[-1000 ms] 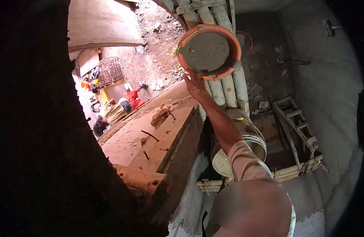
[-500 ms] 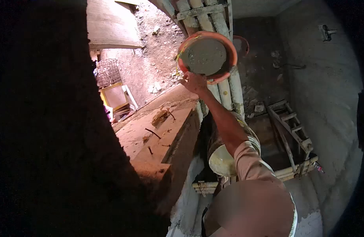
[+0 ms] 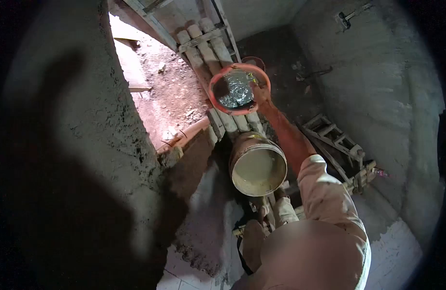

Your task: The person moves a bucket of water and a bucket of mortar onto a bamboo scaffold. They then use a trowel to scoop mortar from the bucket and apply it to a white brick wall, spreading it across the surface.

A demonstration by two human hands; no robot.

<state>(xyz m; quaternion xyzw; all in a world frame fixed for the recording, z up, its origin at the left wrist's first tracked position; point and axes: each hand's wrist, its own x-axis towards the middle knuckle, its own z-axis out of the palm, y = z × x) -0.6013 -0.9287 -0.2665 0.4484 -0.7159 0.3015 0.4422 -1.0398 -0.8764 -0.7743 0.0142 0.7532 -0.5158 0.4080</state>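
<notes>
My right hand [image 3: 262, 93] is at the right side of an orange plastic basin [image 3: 217, 104], its fingers curled over the rim and into the inside. What the fingers close on is hidden. Wet grey mortar [image 3: 236, 88] in the basin has a rippled, shiny surface, with a dark patch at its left. The basin rests on a row of bamboo poles [image 3: 217, 48]. Nearer to me is a round bucket [image 3: 256, 170] holding pale, cloudy liquid, apart from my hand. My left hand is out of view.
Rough plaster covers the wall [image 3: 131, 145] at left, beside a bright opening onto rubble ground [image 3: 169, 82]. A wooden frame [image 3: 336, 137] leans at right. Another reddish container [image 3: 255, 61] is behind the basin. A pipe fitting [image 3: 345, 21] juts from the right wall.
My right hand has gone from the basin's near left rim to its right side. The mortar's surface, flatter before, is now rippled. The view has swung, showing more of the bucket.
</notes>
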